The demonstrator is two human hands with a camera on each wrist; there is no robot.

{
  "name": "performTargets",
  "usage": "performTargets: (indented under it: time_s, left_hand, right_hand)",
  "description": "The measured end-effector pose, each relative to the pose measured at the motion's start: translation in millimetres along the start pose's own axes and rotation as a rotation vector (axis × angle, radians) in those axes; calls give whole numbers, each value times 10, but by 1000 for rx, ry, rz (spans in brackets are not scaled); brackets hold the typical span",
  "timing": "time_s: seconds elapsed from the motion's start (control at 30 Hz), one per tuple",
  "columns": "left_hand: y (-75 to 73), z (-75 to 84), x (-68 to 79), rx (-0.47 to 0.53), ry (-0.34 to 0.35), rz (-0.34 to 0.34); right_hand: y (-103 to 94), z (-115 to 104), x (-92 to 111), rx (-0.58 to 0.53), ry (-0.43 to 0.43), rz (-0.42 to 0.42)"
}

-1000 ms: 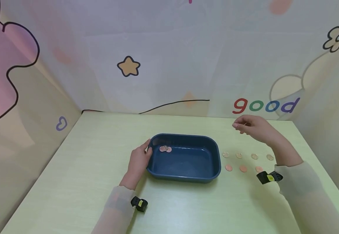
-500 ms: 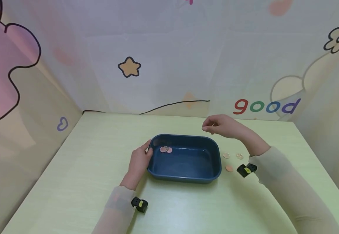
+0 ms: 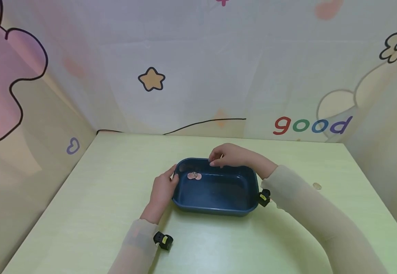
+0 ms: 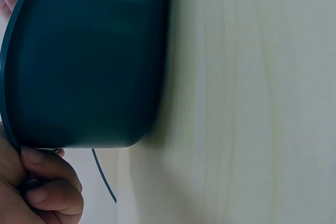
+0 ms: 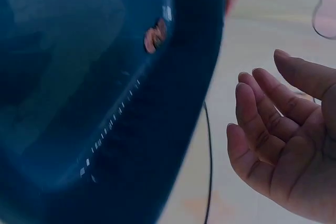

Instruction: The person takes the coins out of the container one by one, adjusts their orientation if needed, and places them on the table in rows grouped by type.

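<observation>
The blue bin (image 3: 215,194) sat upright on the pale table (image 3: 82,201), between the two hands. A small cluster of overlapping coins (image 3: 194,175) lay on its floor, toward the left end; the head view and the right wrist view showed them, while the left wrist view gave only the bin's outer wall, hiding the inside. The left hand (image 3: 162,190) gripped the left end, just beside the cluster. From the head, its thumb could be seen at the rim; the left wrist view added the bent fingers tucked against the end wall.

The right hand (image 3: 234,155) hung over the far rim, to the right of the cluster and apart from it. The head view left its grasp unclear, but the right wrist view showed loosely bent fingers, the thumb well away from them, and nothing visible held. Only the head view took in a lone coin (image 3: 317,186) on the table beyond the right sleeve (image 3: 308,205), and the backdrop (image 3: 202,76) with its printed star (image 3: 152,79) and the word "good" (image 3: 312,125).
</observation>
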State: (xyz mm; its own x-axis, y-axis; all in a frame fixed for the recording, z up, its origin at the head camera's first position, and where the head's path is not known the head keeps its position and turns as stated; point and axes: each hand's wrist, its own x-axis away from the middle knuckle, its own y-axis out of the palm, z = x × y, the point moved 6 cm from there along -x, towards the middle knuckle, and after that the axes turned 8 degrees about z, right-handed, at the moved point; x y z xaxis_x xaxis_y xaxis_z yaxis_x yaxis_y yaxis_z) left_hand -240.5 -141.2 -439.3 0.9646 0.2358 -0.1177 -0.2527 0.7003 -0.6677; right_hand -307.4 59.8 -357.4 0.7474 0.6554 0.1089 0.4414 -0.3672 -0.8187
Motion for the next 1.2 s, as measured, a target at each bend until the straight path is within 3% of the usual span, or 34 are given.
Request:
performTargets:
  time_s: [0.23, 0.47, 0.87, 1.2]
  left_hand:
    - [-12, 2, 4, -8, -8, 0]
    - [-28, -1, -1, -10, -10, 4]
    - [-5, 5, -18, -12, -18, -7]
    - [-20, 2, -7, -8, -19, -10]
  right_hand:
    - [283, -70, -246, 18, -34, -77]
    - [511, -52, -410, 51, 19, -92]
    - [799, 9, -599, 73, 92, -57]
    - [937, -7, -668, 184, 85, -34]
